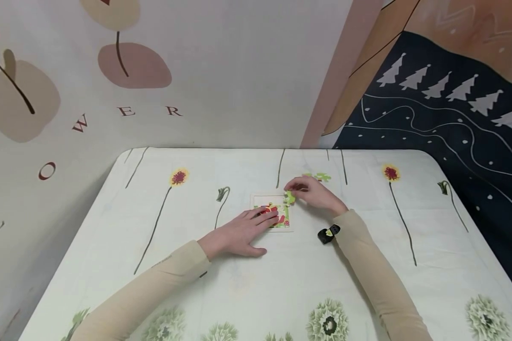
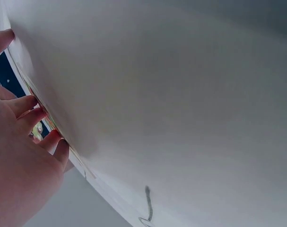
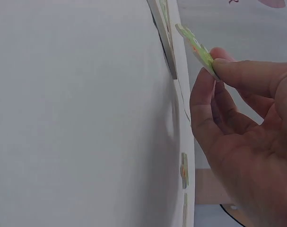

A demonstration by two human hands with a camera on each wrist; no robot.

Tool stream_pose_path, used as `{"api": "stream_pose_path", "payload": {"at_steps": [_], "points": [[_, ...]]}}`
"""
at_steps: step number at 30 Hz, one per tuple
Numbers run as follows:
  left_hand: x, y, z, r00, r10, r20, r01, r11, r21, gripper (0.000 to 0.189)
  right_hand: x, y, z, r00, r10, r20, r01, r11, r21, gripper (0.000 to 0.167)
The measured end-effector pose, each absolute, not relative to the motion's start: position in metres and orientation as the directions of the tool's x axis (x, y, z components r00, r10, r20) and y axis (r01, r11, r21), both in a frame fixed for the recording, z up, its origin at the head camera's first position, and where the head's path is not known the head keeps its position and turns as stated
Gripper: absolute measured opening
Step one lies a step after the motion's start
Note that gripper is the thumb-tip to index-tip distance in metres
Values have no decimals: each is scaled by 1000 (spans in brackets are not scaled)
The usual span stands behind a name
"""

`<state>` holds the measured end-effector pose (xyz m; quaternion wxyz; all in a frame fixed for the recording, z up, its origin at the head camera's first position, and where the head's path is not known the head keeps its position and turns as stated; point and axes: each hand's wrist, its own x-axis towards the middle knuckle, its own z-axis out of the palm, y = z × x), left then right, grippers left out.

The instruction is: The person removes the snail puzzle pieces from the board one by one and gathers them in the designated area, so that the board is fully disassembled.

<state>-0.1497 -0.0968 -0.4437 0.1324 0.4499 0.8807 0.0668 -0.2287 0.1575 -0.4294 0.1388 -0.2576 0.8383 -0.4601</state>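
Note:
A small wooden puzzle tray [image 1: 265, 199] lies on the table, its lower part filled with red and green pieces [image 1: 286, 220]. My left hand [image 1: 241, 232] rests flat across those pieces with its fingers stretched out and the thumb spread on the cloth. Between thumb and fingers, my right hand [image 1: 315, 193] pinches a green jigsaw piece [image 3: 198, 49]. In the head view this piece overlaps the tray's upper right corner. The right wrist view shows it edge-on, tilted, in front of the tray edge [image 3: 169, 52]. The left palm hides part of the picture.
Loose green puzzle pieces [image 1: 323, 177] lie behind the right hand, partly covered by it. A white flower-printed cloth [image 1: 350, 279] covers the table. A black camera [image 1: 327, 234] is strapped to the right wrist. Behind the table hangs a printed backdrop [image 1: 239, 94].

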Motion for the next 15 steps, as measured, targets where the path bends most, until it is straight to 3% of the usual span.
{"api": "stream_pose_path", "payload": {"at_steps": [15], "points": [[-148, -97, -442, -560, 811, -169, 773, 585, 245, 81, -235, 181, -438, -865, -501, -6, -262, 462, -847, 18]]}}
